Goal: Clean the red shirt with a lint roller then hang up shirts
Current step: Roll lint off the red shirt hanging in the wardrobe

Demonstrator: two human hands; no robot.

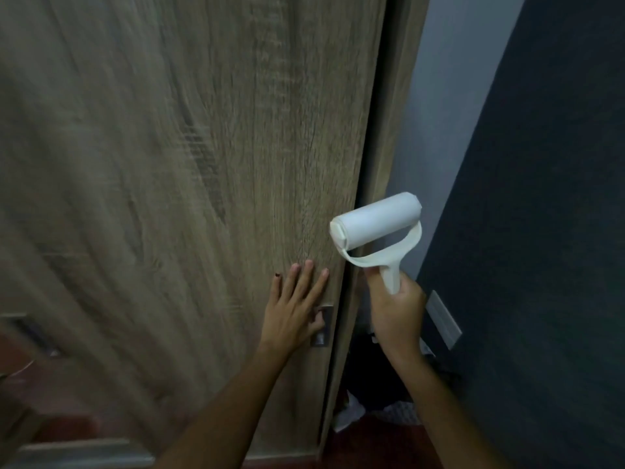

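The left hand (293,309) lies flat on the brown wood-grain wardrobe door (189,184), fingers stretched and slightly spread, thumb touching the small recessed metal handle (323,328) near the door's right edge. The right hand (397,314) is closed around the handle of the white plastic lint roller (377,228), held upright beside the door edge, in front of the dark grey wall (541,231). The red shirt does not show.

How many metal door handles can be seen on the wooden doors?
2: one recessed handle at the door's right edge, partly covered by the left hand; another, blurred, at far left. More may lie outside the frame.
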